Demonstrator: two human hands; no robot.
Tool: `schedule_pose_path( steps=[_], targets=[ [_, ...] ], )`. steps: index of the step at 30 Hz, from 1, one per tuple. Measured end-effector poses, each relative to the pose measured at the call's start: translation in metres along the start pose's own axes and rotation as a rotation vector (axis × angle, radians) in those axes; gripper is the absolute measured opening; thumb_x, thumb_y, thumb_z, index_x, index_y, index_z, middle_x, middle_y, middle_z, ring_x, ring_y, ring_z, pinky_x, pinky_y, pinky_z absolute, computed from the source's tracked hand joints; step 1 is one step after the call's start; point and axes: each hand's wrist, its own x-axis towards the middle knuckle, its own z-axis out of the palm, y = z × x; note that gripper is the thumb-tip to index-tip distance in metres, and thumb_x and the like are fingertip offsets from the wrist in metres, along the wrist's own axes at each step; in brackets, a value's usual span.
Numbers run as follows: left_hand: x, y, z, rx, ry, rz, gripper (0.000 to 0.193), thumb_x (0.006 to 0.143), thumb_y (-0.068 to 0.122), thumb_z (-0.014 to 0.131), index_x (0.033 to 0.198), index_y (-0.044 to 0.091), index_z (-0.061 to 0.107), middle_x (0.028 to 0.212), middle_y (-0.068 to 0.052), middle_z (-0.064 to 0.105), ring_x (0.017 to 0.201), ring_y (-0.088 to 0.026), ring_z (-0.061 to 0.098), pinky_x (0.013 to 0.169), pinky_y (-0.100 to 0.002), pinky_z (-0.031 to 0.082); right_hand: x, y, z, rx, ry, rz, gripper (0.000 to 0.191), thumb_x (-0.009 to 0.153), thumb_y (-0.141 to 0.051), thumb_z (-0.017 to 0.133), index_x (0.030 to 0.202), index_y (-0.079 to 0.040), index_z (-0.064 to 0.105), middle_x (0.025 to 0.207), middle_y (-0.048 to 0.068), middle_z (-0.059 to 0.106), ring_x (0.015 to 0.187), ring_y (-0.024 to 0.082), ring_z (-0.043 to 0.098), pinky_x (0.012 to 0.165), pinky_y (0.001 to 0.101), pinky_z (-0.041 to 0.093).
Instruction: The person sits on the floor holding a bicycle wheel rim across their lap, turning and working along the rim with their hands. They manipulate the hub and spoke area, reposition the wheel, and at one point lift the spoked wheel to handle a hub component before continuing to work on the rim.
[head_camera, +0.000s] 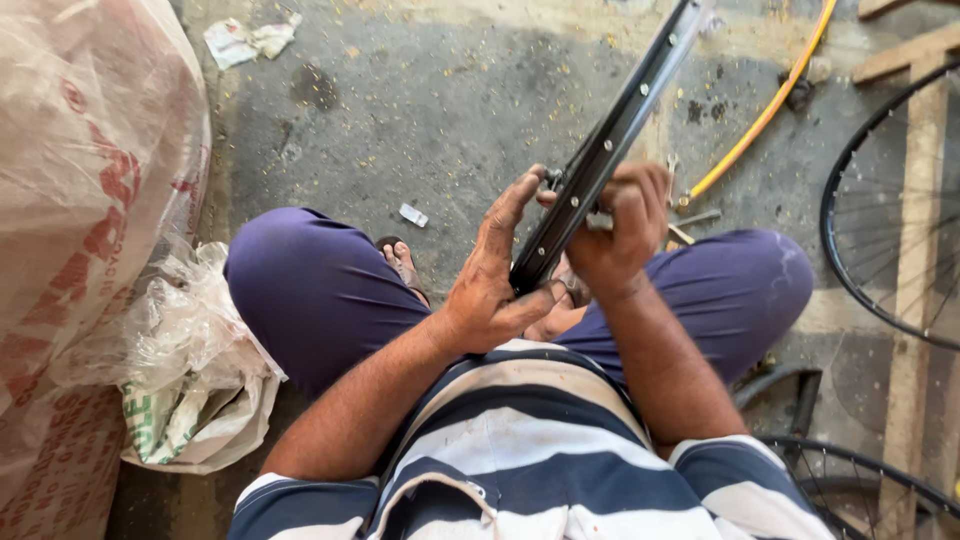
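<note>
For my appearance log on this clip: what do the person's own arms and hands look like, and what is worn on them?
Both the left hand and the right hand are bare, with no gloves, and no rings or watch can be seen. The forearms are uncovered. Short sleeves of a navy-and-white, broad-striped shirt end near the elbows.

Seated person grips a black wheel rim (610, 140) edge-on: left hand (495, 275) at its near end, right hand (620, 230) closed around it. Spoked wheel (880, 210) stands right; plastic sacks (90, 200) left.
</note>
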Motion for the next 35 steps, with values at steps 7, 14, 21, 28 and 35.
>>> schedule_pose_path(
  steps=[7, 14, 21, 28, 35],
  targets=[
    [0.001, 0.007, -0.003, -0.053, -0.025, -0.038, 0.098, 0.087, 0.015, 0.071, 0.167, 0.004, 0.016, 0.173, -0.022, 0.025, 0.163, -0.038, 0.029, 0.133, -0.047, 0.029, -0.022, 0.028, -0.016, 0.967, -0.264, 0.654, 0.023, 0.108, -0.009, 0.066, 0.128, 0.003, 0.064, 0.120, 0.006, 0.071, 0.112, 0.012, 0.065, 0.100, 0.0281, 0.054],
    [0.037, 0.035, -0.028, 0.359, 0.117, 0.186, 0.054, 0.099, 0.022, 0.075, 0.147, 0.010, 0.052, 0.157, -0.017, 0.048, 0.149, -0.037, 0.048, 0.124, -0.046, 0.039, -0.025, 0.030, -0.014, 1.155, -0.353, 0.679, 0.036, 0.112, -0.012, 0.057, 0.143, 0.005, 0.055, 0.134, 0.009, 0.064, 0.124, 0.015, 0.060, 0.111, 0.0305, 0.047],
    [0.066, 0.053, -0.024, 0.732, 0.014, 0.345, 0.028, 0.095, 0.015, 0.073, 0.122, 0.008, 0.072, 0.145, -0.013, 0.058, 0.138, -0.034, 0.053, 0.117, -0.052, 0.043, -0.027, 0.029, -0.013, 1.201, -0.329, 0.665, 0.037, 0.111, -0.012, 0.058, 0.143, 0.006, 0.053, 0.133, 0.010, 0.064, 0.123, 0.015, 0.060, 0.109, 0.0292, 0.048],
    [0.067, 0.049, -0.016, 0.684, 0.032, 0.325, 0.015, 0.099, 0.013, 0.068, 0.112, 0.005, 0.067, 0.141, -0.012, 0.058, 0.139, -0.035, 0.054, 0.116, -0.049, 0.045, -0.024, 0.025, -0.014, 1.204, -0.350, 0.680, 0.038, 0.112, -0.015, 0.059, 0.144, 0.006, 0.053, 0.131, 0.008, 0.064, 0.120, 0.013, 0.060, 0.105, 0.0276, 0.049],
    [0.027, 0.017, -0.014, 0.191, 0.166, 0.079, 0.008, 0.111, 0.013, 0.058, 0.114, 0.006, 0.059, 0.128, -0.012, 0.062, 0.132, -0.030, 0.060, 0.113, -0.045, 0.050, -0.018, 0.032, -0.022, 1.127, -0.423, 0.641, 0.044, 0.105, -0.014, 0.068, 0.143, 0.005, 0.055, 0.131, 0.009, 0.065, 0.118, 0.012, 0.061, 0.106, 0.0284, 0.050]
  ],
)
